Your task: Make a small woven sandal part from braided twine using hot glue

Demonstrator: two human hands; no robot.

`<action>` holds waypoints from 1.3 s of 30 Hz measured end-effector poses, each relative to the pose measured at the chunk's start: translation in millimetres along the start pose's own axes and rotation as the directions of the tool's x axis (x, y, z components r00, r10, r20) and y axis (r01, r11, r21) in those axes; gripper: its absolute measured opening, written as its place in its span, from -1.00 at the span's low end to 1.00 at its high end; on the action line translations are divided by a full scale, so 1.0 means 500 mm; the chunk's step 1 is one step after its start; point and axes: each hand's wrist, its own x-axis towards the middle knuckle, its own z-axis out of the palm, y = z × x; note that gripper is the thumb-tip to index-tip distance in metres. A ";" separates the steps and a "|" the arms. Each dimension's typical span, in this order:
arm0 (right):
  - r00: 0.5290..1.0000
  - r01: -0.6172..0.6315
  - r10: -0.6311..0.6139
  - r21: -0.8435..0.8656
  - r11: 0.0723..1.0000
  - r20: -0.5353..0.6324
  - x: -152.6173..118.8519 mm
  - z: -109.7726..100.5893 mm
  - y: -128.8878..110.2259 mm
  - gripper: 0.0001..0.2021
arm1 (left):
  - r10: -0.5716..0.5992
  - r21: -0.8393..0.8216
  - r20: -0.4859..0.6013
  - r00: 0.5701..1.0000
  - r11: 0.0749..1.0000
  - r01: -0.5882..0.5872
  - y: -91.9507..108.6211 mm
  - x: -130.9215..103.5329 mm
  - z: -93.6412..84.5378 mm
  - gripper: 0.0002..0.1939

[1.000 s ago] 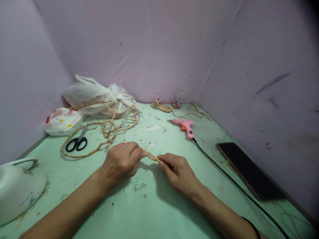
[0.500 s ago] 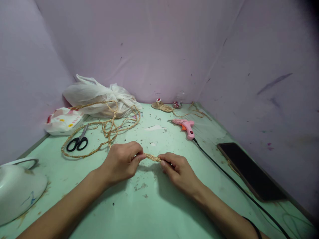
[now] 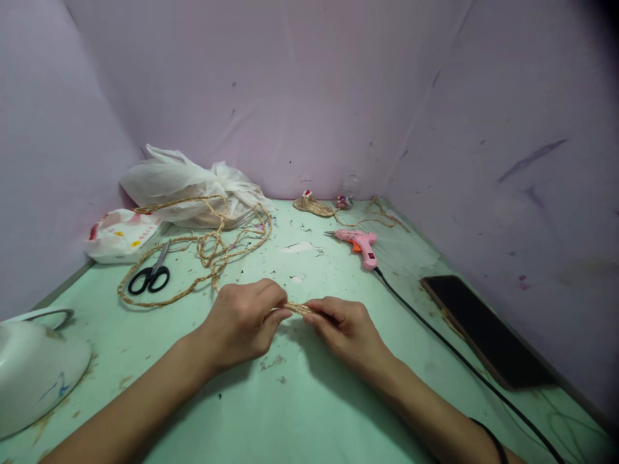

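Clock directions are read from the short length of braided straw cord (image 3: 300, 309) at the centre, suspended just above the green worktop (image 3: 251, 419). The left hand (image 3: 249, 320) pinches its 9 o'clock end between thumb and fingers; the right hand (image 3: 349, 330) grips its 3 o'clock end, and a little of the braid shows between them. A broad stretch of worktop extends towards 6 o'clock between the forearms, and another towards 12 o'clock, marked by a white worn patch (image 3: 298, 247). Near the back edge at 12 o'clock lies a woven sole-shaped piece (image 3: 314, 207), with a bead cluster (image 3: 343, 203) just beside it. At 1 to 2 o'clock rests a pink glue gun (image 3: 358, 243); its black cable (image 3: 438, 338) runs towards 4 o'clock, between the right forearm and a smartphone (image 3: 486, 332) close to the right edge. At 9 to 10 o'clock, scissors (image 3: 157, 278) lie inside a loop of loose straw cord (image 3: 220, 248). Beyond, at 10 o'clock, a printed white packet (image 3: 126, 237) sits near the left edge, next to a white plastic bag (image 3: 188, 183). A white bowl-shaped vessel (image 3: 39, 377), cut off by the frame, occupies 8 to 9 o'clock.
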 end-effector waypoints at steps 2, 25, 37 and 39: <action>1.000 -0.004 0.004 -0.005 1.000 -0.020 0.000 0.000 0.002 -0.83 | -0.034 -0.004 -0.011 0.999 0.999 0.034 0.000 0.000 -0.005 -0.78; 0.999 -0.007 0.008 0.022 1.000 -0.039 -0.002 -0.001 0.002 -0.81 | -0.046 0.093 0.086 0.995 0.995 0.038 -0.024 0.003 -0.030 -0.76; 0.995 0.091 -0.088 -0.066 0.994 0.056 -0.004 -0.006 0.012 -0.81 | -0.080 0.173 0.156 0.984 0.984 0.053 -0.042 -0.003 -0.017 -0.77; 0.991 0.107 -0.085 -0.220 0.970 0.108 -0.002 -0.012 0.019 -0.82 | -0.082 0.196 0.219 0.972 0.980 0.039 -0.041 -0.005 -0.005 -0.76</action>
